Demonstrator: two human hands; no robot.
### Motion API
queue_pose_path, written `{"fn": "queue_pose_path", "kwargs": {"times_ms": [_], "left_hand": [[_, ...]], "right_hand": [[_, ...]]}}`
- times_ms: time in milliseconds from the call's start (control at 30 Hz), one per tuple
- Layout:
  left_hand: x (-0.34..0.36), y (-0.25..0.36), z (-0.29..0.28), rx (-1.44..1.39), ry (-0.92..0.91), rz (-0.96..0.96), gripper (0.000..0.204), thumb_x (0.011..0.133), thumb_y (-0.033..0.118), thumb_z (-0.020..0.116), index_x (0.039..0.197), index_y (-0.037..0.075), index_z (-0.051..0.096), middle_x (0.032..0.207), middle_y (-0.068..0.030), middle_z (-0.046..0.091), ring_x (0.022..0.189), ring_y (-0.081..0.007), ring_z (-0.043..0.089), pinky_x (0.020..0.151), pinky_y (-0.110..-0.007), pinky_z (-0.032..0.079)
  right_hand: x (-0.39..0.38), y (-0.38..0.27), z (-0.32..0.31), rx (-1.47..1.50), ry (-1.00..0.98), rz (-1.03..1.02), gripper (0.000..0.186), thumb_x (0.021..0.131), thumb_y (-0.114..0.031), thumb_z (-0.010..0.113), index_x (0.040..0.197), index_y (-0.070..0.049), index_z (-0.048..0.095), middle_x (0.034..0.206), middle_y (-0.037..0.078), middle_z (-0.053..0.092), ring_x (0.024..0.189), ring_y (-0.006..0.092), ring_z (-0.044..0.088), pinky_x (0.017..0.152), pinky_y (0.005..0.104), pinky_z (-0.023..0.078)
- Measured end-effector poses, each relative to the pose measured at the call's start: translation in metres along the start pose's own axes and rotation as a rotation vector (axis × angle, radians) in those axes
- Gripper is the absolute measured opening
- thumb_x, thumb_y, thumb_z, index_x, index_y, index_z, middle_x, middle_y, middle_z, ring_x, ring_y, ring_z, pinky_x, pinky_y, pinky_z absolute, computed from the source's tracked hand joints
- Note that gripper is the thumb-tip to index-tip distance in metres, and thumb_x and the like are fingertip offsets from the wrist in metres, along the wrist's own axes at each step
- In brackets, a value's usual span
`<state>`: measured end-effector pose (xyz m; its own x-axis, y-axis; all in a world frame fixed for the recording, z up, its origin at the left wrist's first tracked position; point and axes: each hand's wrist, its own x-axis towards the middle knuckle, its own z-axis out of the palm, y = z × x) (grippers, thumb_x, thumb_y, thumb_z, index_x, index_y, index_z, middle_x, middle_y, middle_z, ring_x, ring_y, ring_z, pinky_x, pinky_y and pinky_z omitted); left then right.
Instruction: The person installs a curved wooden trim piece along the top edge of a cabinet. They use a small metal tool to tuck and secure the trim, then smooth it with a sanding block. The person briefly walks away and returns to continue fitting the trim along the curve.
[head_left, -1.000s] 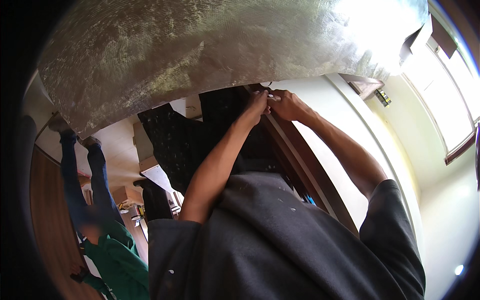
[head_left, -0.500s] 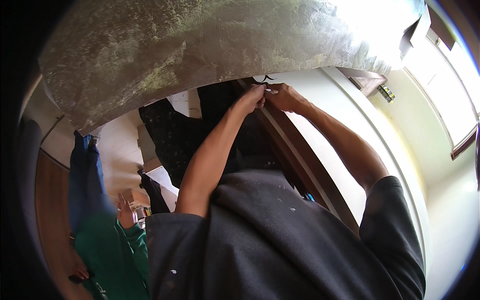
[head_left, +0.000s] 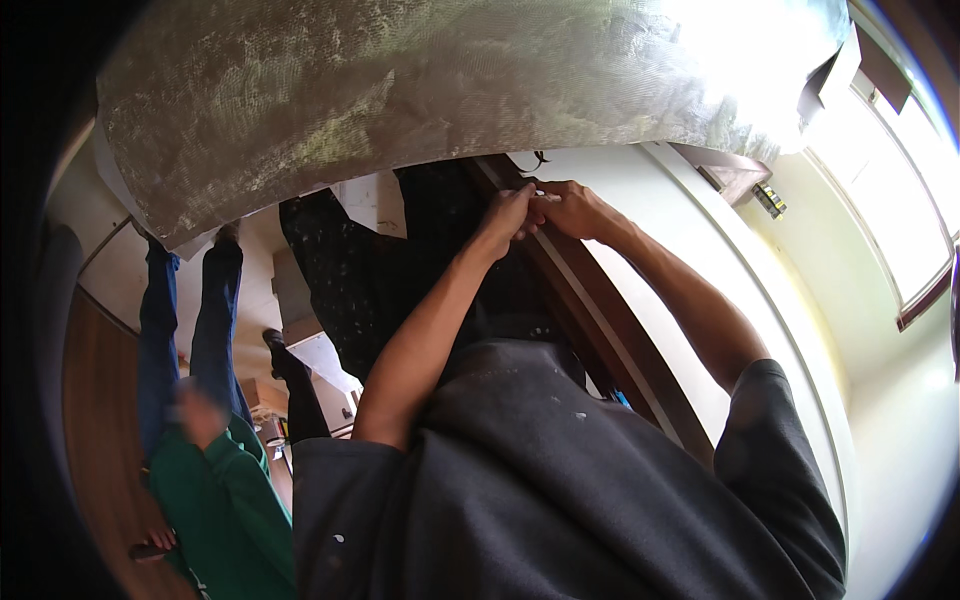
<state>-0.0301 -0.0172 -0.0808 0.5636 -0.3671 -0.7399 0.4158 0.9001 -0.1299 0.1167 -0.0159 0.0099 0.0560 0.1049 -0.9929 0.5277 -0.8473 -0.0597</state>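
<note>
Near the upper middle, my left hand point(head_left: 512, 212) and my right hand point(head_left: 566, 208) are closed together around a small whitish item point(head_left: 543, 197), mostly hidden by fingers. They are just below the lower edge of a large sheet point(head_left: 380, 100) with a combed, mottled grey-brown surface. A dark curved strip or wire point(head_left: 540, 162) shows just above my fingers, at the edge of a white panel point(head_left: 680, 260). A dark brown strip point(head_left: 620, 360) runs down beside that panel, under my right forearm.
A person in a green top point(head_left: 215, 490) and blue jeans is at the lower left, beside brown wood panelling point(head_left: 105, 400). My speckled black trousers point(head_left: 335, 280) fill the middle. Behind are small boxes point(head_left: 268, 398). A bright window point(head_left: 900, 190) is at the right, above a pale wall.
My hands rose slightly, then came back down, staying together on the small item. The person in green moved their legs and briefly raised a hand.
</note>
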Motion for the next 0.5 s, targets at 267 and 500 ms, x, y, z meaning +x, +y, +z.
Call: {"fn": "queue_pose_path", "kwargs": {"times_ms": [267,500], "left_hand": [[0.016,-0.009,0.001,-0.135,0.028,0.093,0.032,0.105,0.030,0.044,0.108,0.003,0.062,0.093,-0.0074,0.066,0.075,-0.0174,0.067,0.060,-0.030,0.057],[0.026,-0.009,0.000,-0.227,0.022,0.081,0.032,0.108,0.026,0.039,0.118,0.003,0.058,0.106,-0.0099,0.063,0.090,-0.0214,0.065,0.072,-0.039,0.059]], "right_hand": [[0.018,0.009,0.008,-0.389,-0.040,-0.216,0.030,0.096,-0.027,0.056,0.108,-0.002,0.068,0.129,0.021,0.064,0.099,0.0421,0.070,0.085,0.0455,0.059],[0.016,0.006,0.008,-0.199,0.018,-0.080,0.033,0.090,-0.027,0.067,0.114,-0.004,0.065,0.126,0.021,0.066,0.097,0.0430,0.070,0.081,0.0469,0.061]]}}
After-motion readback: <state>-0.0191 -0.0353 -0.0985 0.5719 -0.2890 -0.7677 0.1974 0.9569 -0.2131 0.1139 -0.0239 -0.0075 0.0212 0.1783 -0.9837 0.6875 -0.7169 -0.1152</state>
